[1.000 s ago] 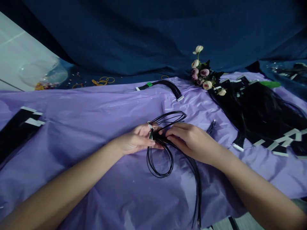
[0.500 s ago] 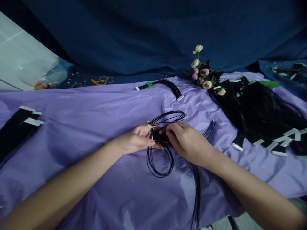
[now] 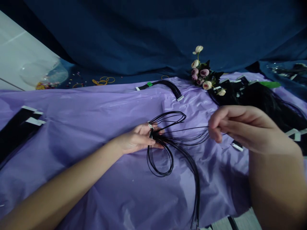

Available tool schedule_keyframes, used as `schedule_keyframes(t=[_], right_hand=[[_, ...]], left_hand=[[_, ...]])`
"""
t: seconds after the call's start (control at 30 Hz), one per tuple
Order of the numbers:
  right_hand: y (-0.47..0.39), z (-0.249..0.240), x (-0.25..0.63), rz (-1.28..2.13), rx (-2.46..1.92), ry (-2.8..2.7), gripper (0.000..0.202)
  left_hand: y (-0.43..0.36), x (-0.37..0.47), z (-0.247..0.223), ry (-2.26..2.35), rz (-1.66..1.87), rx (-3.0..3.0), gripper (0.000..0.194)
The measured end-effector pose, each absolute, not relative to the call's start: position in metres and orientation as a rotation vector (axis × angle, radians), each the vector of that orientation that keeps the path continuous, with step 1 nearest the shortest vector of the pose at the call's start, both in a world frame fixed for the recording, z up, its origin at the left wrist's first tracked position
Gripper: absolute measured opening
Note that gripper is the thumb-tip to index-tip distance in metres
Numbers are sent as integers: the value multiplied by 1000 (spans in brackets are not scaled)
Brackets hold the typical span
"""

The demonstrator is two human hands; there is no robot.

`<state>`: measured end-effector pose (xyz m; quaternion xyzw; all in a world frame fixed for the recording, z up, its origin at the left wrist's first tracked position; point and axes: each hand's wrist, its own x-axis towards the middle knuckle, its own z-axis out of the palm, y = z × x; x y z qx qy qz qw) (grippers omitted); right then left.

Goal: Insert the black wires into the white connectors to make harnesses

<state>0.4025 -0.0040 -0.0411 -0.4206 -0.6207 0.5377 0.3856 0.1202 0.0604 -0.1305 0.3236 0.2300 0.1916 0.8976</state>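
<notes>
My left hand (image 3: 141,138) is closed around the connector end of a black wire harness (image 3: 182,149), near the middle of the purple cover. A white connector (image 3: 150,125) shows at its fingertips. Two wire loops stand out from this grip, one toward the back and one toward the front. Loose wires hang down to the front edge. Off to the right, my right hand (image 3: 230,124) is raised with its fingers pinched on some thin wires of the same harness, drawn out sideways from the left hand. The wire ends are hidden by that hand.
Purple plastic sheeting (image 3: 96,108) covers the table. A short black cable (image 3: 168,83) with white connectors lies at the back beside artificial flowers (image 3: 201,72). More black cables lie at left (image 3: 16,132) and right (image 3: 259,95). Yellow rubber bands (image 3: 103,80) lie behind.
My right hand has moved right, away from my left hand, pulling a group of wires out straighter. My left hand keeps its hold in the same place.
</notes>
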Motion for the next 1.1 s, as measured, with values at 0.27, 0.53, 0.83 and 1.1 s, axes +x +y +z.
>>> schedule_keyframes(t=[0.27, 0.53, 0.83, 1.1], right_hand=[[4, -58, 399, 1553, -830, -1109, 19], [20, -69, 372, 1321, -721, -755, 14], [4, -89, 347, 339, -991, -1902, 14], [15, -104, 325, 4, -1217, -2266, 21]], left_hand=[[62, 120, -136, 477, 420, 595, 44], [61, 119, -136, 456, 414, 584, 41], [62, 119, -135, 434, 382, 569, 42], [60, 120, -132, 461, 391, 592, 41]])
